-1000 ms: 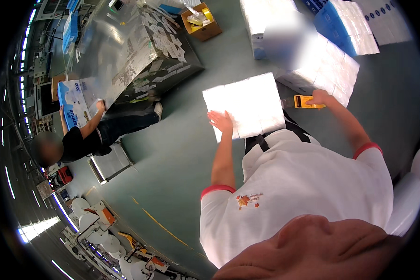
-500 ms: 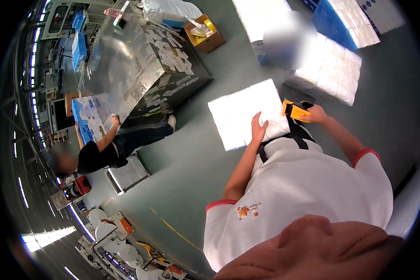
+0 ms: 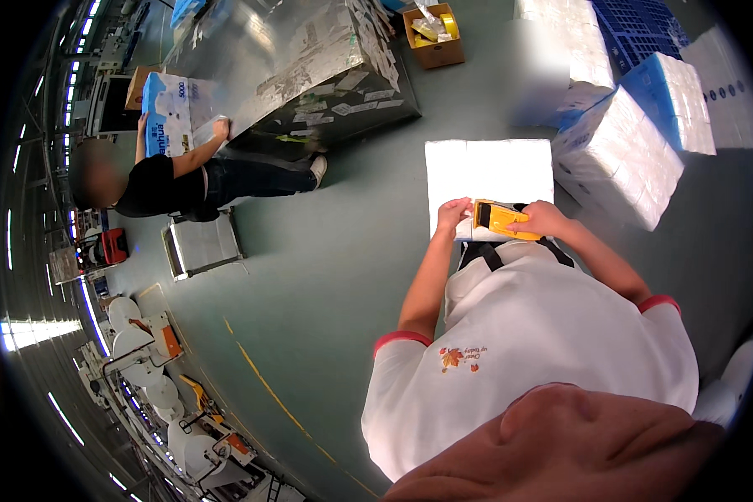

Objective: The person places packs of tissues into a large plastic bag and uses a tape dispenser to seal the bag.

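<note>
In front of my body is a white, block-shaped wrapped package (image 3: 489, 171), so bright that its details wash out. My right hand (image 3: 545, 219) grips a yellow-and-black handheld tool (image 3: 504, 219), held level over the package's near edge. Its kind does not show plainly. Close to the tool's left end, my left hand (image 3: 453, 215) has its fingertips pinched together. What lies between those fingertips, if anything, is too small to make out.
Wrapped white bundles (image 3: 619, 159) stand at the right, near a blue pallet (image 3: 640, 29). A cardboard box (image 3: 439, 54) holds yellow rolls. At the left, a person in black (image 3: 163, 186) handles a blue-and-white package (image 3: 171, 105) by a metal table (image 3: 268, 58). A small cart (image 3: 205, 245) stands nearby.
My right hand has brought the yellow tool leftward over the package and turned it level. My left hand has gone from spread on the package to pinched beside the tool. The view has turned.
</note>
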A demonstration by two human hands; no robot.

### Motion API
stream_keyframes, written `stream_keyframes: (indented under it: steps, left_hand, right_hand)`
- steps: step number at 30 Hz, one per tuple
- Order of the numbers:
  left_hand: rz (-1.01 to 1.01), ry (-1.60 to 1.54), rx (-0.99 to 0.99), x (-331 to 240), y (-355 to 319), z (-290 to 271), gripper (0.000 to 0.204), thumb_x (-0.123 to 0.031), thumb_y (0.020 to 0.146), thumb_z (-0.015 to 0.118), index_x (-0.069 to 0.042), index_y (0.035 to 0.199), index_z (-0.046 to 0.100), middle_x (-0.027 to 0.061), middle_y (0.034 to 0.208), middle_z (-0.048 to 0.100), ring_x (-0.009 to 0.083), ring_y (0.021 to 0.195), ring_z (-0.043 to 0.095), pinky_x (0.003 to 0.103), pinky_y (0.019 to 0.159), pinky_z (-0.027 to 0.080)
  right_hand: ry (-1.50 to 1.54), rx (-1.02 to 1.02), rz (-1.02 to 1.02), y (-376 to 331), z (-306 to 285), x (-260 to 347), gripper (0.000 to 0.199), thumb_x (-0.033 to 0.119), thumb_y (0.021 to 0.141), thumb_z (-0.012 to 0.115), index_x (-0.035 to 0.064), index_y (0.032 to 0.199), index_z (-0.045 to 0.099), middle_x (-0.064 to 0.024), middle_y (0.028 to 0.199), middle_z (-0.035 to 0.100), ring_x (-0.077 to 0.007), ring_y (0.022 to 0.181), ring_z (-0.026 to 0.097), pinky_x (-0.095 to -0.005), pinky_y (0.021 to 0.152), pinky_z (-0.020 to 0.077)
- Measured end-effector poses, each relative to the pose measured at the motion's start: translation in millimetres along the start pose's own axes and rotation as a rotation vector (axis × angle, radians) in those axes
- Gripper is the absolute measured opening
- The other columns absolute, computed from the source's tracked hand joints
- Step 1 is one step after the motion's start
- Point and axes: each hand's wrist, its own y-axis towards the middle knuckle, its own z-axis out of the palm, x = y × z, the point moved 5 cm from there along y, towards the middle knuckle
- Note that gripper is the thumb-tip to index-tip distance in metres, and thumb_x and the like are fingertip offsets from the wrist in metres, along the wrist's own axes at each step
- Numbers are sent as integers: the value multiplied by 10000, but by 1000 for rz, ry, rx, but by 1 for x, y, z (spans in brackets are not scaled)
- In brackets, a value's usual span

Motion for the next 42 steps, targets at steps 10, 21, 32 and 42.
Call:
stream_keyframes:
  steps: [10,21,32,42]
  left_hand:
    - [147,-72,-428,82,72,-198,187,-179,794,694,-8,854,652,55,773,662,131,711,621,242,721,499]
    - [121,691,-780,62,61,-130,710,-454,894,438,24,1367,210,215,1451,151,358,1313,240,469,1074,165]
    - [208,1173,-864,43,25,-33,789,-524,907,318,16,1411,42,196,1482,35,297,1383,17,514,1089,45]
    - [396,1472,-654,53,-7,52,763,-478,900,403,-9,1414,89,230,1472,26,354,1371,42,534,1077,93]
  right_hand:
    - [124,193,161,44,36,16,570,521,741,643,-48,710,656,-117,593,631,-197,506,630,-283,578,506]
    - [26,180,213,59,44,-18,660,624,697,609,-33,661,652,-134,574,617,-242,521,616,-326,595,497]
    - [119,157,338,-81,-39,-165,556,544,735,617,-9,716,679,-136,628,641,-213,529,640,-290,562,506]
    - [-204,56,384,-26,26,-283,528,569,695,602,64,820,692,-106,787,673,-248,768,656,-373,648,513]
